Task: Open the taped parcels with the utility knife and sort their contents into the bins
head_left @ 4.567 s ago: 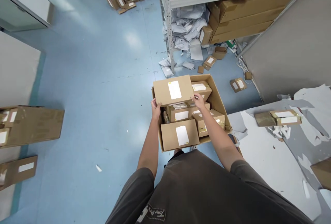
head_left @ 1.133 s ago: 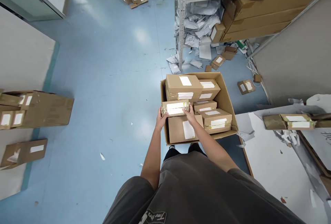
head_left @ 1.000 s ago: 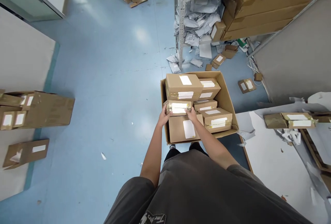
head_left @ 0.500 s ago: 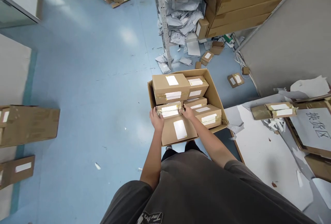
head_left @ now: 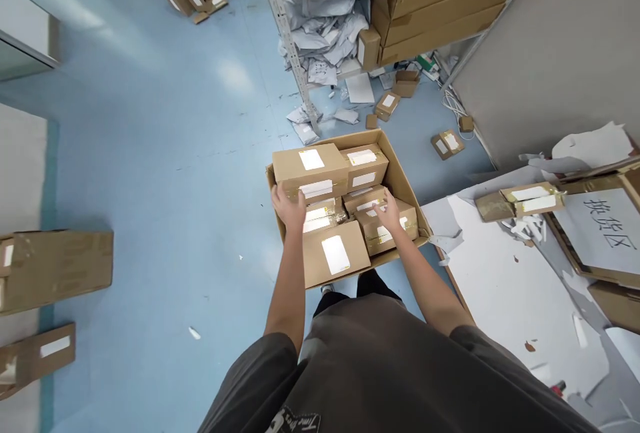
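Note:
An open cardboard carton (head_left: 406, 185) stands on the blue floor in front of me, packed with several small brown parcels bearing white labels. My left hand (head_left: 289, 207) rests with fingers spread against the front of the large top-left parcel (head_left: 307, 167), at the carton's left wall. My right hand (head_left: 388, 211) hovers open over the right-hand parcel (head_left: 387, 227), fingers apart. Between my hands lies a small taped parcel (head_left: 323, 216), held by neither. A flat parcel (head_left: 335, 255) fills the near end of the carton.
A metal shelf rack (head_left: 286, 33) with big cartons and a heap of torn paper stands behind the carton. Loose small boxes (head_left: 447, 143) lie on the floor. A white table (head_left: 510, 293) with paper scraps is on the right. Flattened cardboard (head_left: 55, 269) sits on the left.
Both hands have let go of the small taped parcel, which now lies in the carton. My left hand moved up to the large parcel, my right hand out to the right.

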`<state>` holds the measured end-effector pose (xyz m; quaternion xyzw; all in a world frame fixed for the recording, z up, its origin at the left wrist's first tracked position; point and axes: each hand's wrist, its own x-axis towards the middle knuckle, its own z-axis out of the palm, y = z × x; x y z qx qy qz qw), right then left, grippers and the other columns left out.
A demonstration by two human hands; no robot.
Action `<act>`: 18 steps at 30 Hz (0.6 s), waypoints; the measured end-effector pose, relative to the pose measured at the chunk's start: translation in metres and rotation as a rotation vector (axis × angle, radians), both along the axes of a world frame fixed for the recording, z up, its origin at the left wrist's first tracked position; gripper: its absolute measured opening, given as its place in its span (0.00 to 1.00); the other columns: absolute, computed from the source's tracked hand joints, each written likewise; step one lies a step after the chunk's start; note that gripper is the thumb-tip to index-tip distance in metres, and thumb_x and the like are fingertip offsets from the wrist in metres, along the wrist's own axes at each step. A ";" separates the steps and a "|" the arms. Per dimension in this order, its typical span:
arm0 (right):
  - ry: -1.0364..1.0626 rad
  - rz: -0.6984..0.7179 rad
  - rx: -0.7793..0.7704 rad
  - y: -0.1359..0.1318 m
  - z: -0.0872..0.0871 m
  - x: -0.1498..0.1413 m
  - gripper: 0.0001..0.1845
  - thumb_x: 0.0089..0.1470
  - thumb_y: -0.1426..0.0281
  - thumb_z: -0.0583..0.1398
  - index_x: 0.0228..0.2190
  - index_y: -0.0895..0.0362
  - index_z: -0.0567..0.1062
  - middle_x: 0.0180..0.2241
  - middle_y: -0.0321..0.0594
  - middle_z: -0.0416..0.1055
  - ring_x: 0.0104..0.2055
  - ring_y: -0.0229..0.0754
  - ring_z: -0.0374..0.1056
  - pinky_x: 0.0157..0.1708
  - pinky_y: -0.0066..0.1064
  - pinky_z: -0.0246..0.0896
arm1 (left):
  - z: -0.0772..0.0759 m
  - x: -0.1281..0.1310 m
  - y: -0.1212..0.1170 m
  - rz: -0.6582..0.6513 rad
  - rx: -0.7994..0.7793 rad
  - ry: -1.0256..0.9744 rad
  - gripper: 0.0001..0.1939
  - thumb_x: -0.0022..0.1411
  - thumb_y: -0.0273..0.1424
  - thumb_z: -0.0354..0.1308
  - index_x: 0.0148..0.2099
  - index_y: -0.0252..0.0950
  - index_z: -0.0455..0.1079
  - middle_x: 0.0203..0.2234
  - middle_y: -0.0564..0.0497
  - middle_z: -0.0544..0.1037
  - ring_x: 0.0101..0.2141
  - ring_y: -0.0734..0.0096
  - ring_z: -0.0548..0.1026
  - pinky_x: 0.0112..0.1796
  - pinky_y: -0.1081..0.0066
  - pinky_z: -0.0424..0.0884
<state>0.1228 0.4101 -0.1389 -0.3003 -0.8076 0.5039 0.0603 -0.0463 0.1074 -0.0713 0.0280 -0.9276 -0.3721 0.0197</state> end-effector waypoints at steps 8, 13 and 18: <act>-0.003 0.411 0.186 0.001 0.016 -0.151 0.50 0.63 0.58 0.65 0.79 0.48 0.53 0.80 0.45 0.46 0.79 0.61 0.46 0.75 0.57 0.50 | -0.006 -0.090 -0.018 -0.102 -0.185 -0.269 0.52 0.60 0.46 0.74 0.79 0.42 0.55 0.79 0.37 0.50 0.73 0.41 0.61 0.70 0.48 0.64; -0.201 0.634 0.266 -0.014 0.010 -0.197 0.56 0.61 0.56 0.70 0.79 0.45 0.49 0.81 0.50 0.38 0.79 0.68 0.46 0.73 0.59 0.53 | -0.006 -0.078 -0.010 -0.082 -0.348 -0.363 0.50 0.60 0.42 0.75 0.78 0.46 0.58 0.79 0.37 0.48 0.65 0.42 0.73 0.62 0.51 0.75; -0.249 0.682 0.225 -0.023 -0.004 -0.209 0.50 0.64 0.59 0.70 0.78 0.53 0.55 0.76 0.61 0.50 0.75 0.67 0.56 0.71 0.56 0.56 | -0.009 -0.074 -0.005 -0.029 -0.324 -0.365 0.49 0.61 0.39 0.74 0.79 0.47 0.57 0.71 0.36 0.64 0.59 0.44 0.78 0.58 0.52 0.77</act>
